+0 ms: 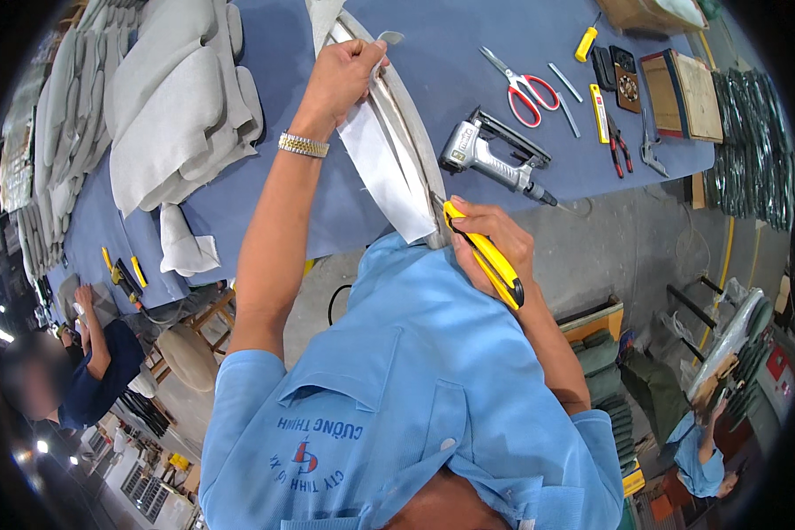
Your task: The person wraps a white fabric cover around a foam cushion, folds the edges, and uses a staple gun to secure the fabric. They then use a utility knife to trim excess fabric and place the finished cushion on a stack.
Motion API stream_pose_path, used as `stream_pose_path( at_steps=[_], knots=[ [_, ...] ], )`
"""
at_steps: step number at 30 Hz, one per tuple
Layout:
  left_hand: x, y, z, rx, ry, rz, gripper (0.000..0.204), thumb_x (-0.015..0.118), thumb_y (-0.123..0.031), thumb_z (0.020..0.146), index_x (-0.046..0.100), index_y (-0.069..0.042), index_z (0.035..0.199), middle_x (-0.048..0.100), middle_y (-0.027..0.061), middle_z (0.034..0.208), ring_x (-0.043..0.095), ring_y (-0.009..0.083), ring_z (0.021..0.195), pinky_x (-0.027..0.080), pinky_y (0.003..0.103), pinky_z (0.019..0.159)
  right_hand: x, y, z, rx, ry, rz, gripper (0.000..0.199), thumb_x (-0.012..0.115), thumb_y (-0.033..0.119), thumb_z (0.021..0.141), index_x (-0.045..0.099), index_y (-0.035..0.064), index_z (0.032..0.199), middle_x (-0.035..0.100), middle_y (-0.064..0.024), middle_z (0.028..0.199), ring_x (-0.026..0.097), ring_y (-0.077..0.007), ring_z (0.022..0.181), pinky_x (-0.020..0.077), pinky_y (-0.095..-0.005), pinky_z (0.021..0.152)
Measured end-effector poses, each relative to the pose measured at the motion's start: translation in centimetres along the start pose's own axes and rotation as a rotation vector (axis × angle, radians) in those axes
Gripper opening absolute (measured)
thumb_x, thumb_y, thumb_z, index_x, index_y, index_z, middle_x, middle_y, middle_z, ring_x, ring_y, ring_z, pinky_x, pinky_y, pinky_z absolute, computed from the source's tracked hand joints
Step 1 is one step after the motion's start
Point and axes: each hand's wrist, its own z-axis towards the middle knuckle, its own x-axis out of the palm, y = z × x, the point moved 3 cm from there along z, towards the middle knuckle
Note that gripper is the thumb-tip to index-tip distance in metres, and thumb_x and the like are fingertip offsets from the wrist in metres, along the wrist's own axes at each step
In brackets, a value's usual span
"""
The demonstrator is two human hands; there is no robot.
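A long curved piece covered in light grey fabric (404, 110) runs from the table's far side toward my body, with a white sheet (375, 168) along its left side. My left hand (346, 81) is closed near its far end, pinching a loose flap of the grey fabric (391, 38). My right hand (495, 240) is wrapped round a yellow and black utility knife (488, 261). The knife's tip meets the piece's right edge at its near end; how deep the blade sits is hard to see.
Right of the piece lie a staple gun (495, 152) with a hose, red-handled scissors (528, 93), pliers (618, 146) and a yellow screwdriver (587, 40). Grey fabric covers (181, 115) are heaped on the left of the blue table (283, 53). Another person (102, 362) works at the far left.
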Motion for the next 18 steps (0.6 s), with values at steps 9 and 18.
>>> stream_pose_path(
  at_steps=[9,18],
  knots=[
    [-0.3,0.1,0.0,-0.005,-0.012,0.025,0.042,0.069,-0.041,0.099,0.068,-0.004,0.081,0.051,-0.0037,0.066,0.044,0.0068,0.056,0.04,0.024,0.056,-0.4,0.8,-1.0,0.05,0.036,0.035,0.022,0.076,-0.005,0.078,0.07,0.0024,0.098,0.076,-0.0192,0.11,0.076,-0.0305,0.098,0.0614,-0.0351,0.085],
    [-0.9,0.6,0.3,-0.023,-0.028,-0.112,0.04,0.069,-0.04,0.1,0.068,-0.003,0.083,0.054,-0.0033,0.07,0.043,0.0059,0.058,0.037,0.024,0.054,-0.6,1.4,-1.2,0.047,0.072,0.06,0.023,0.076,-0.004,0.078,0.07,0.0023,0.099,0.076,-0.019,0.113,0.076,-0.0303,0.097,0.0612,-0.0355,0.085]
  ],
)
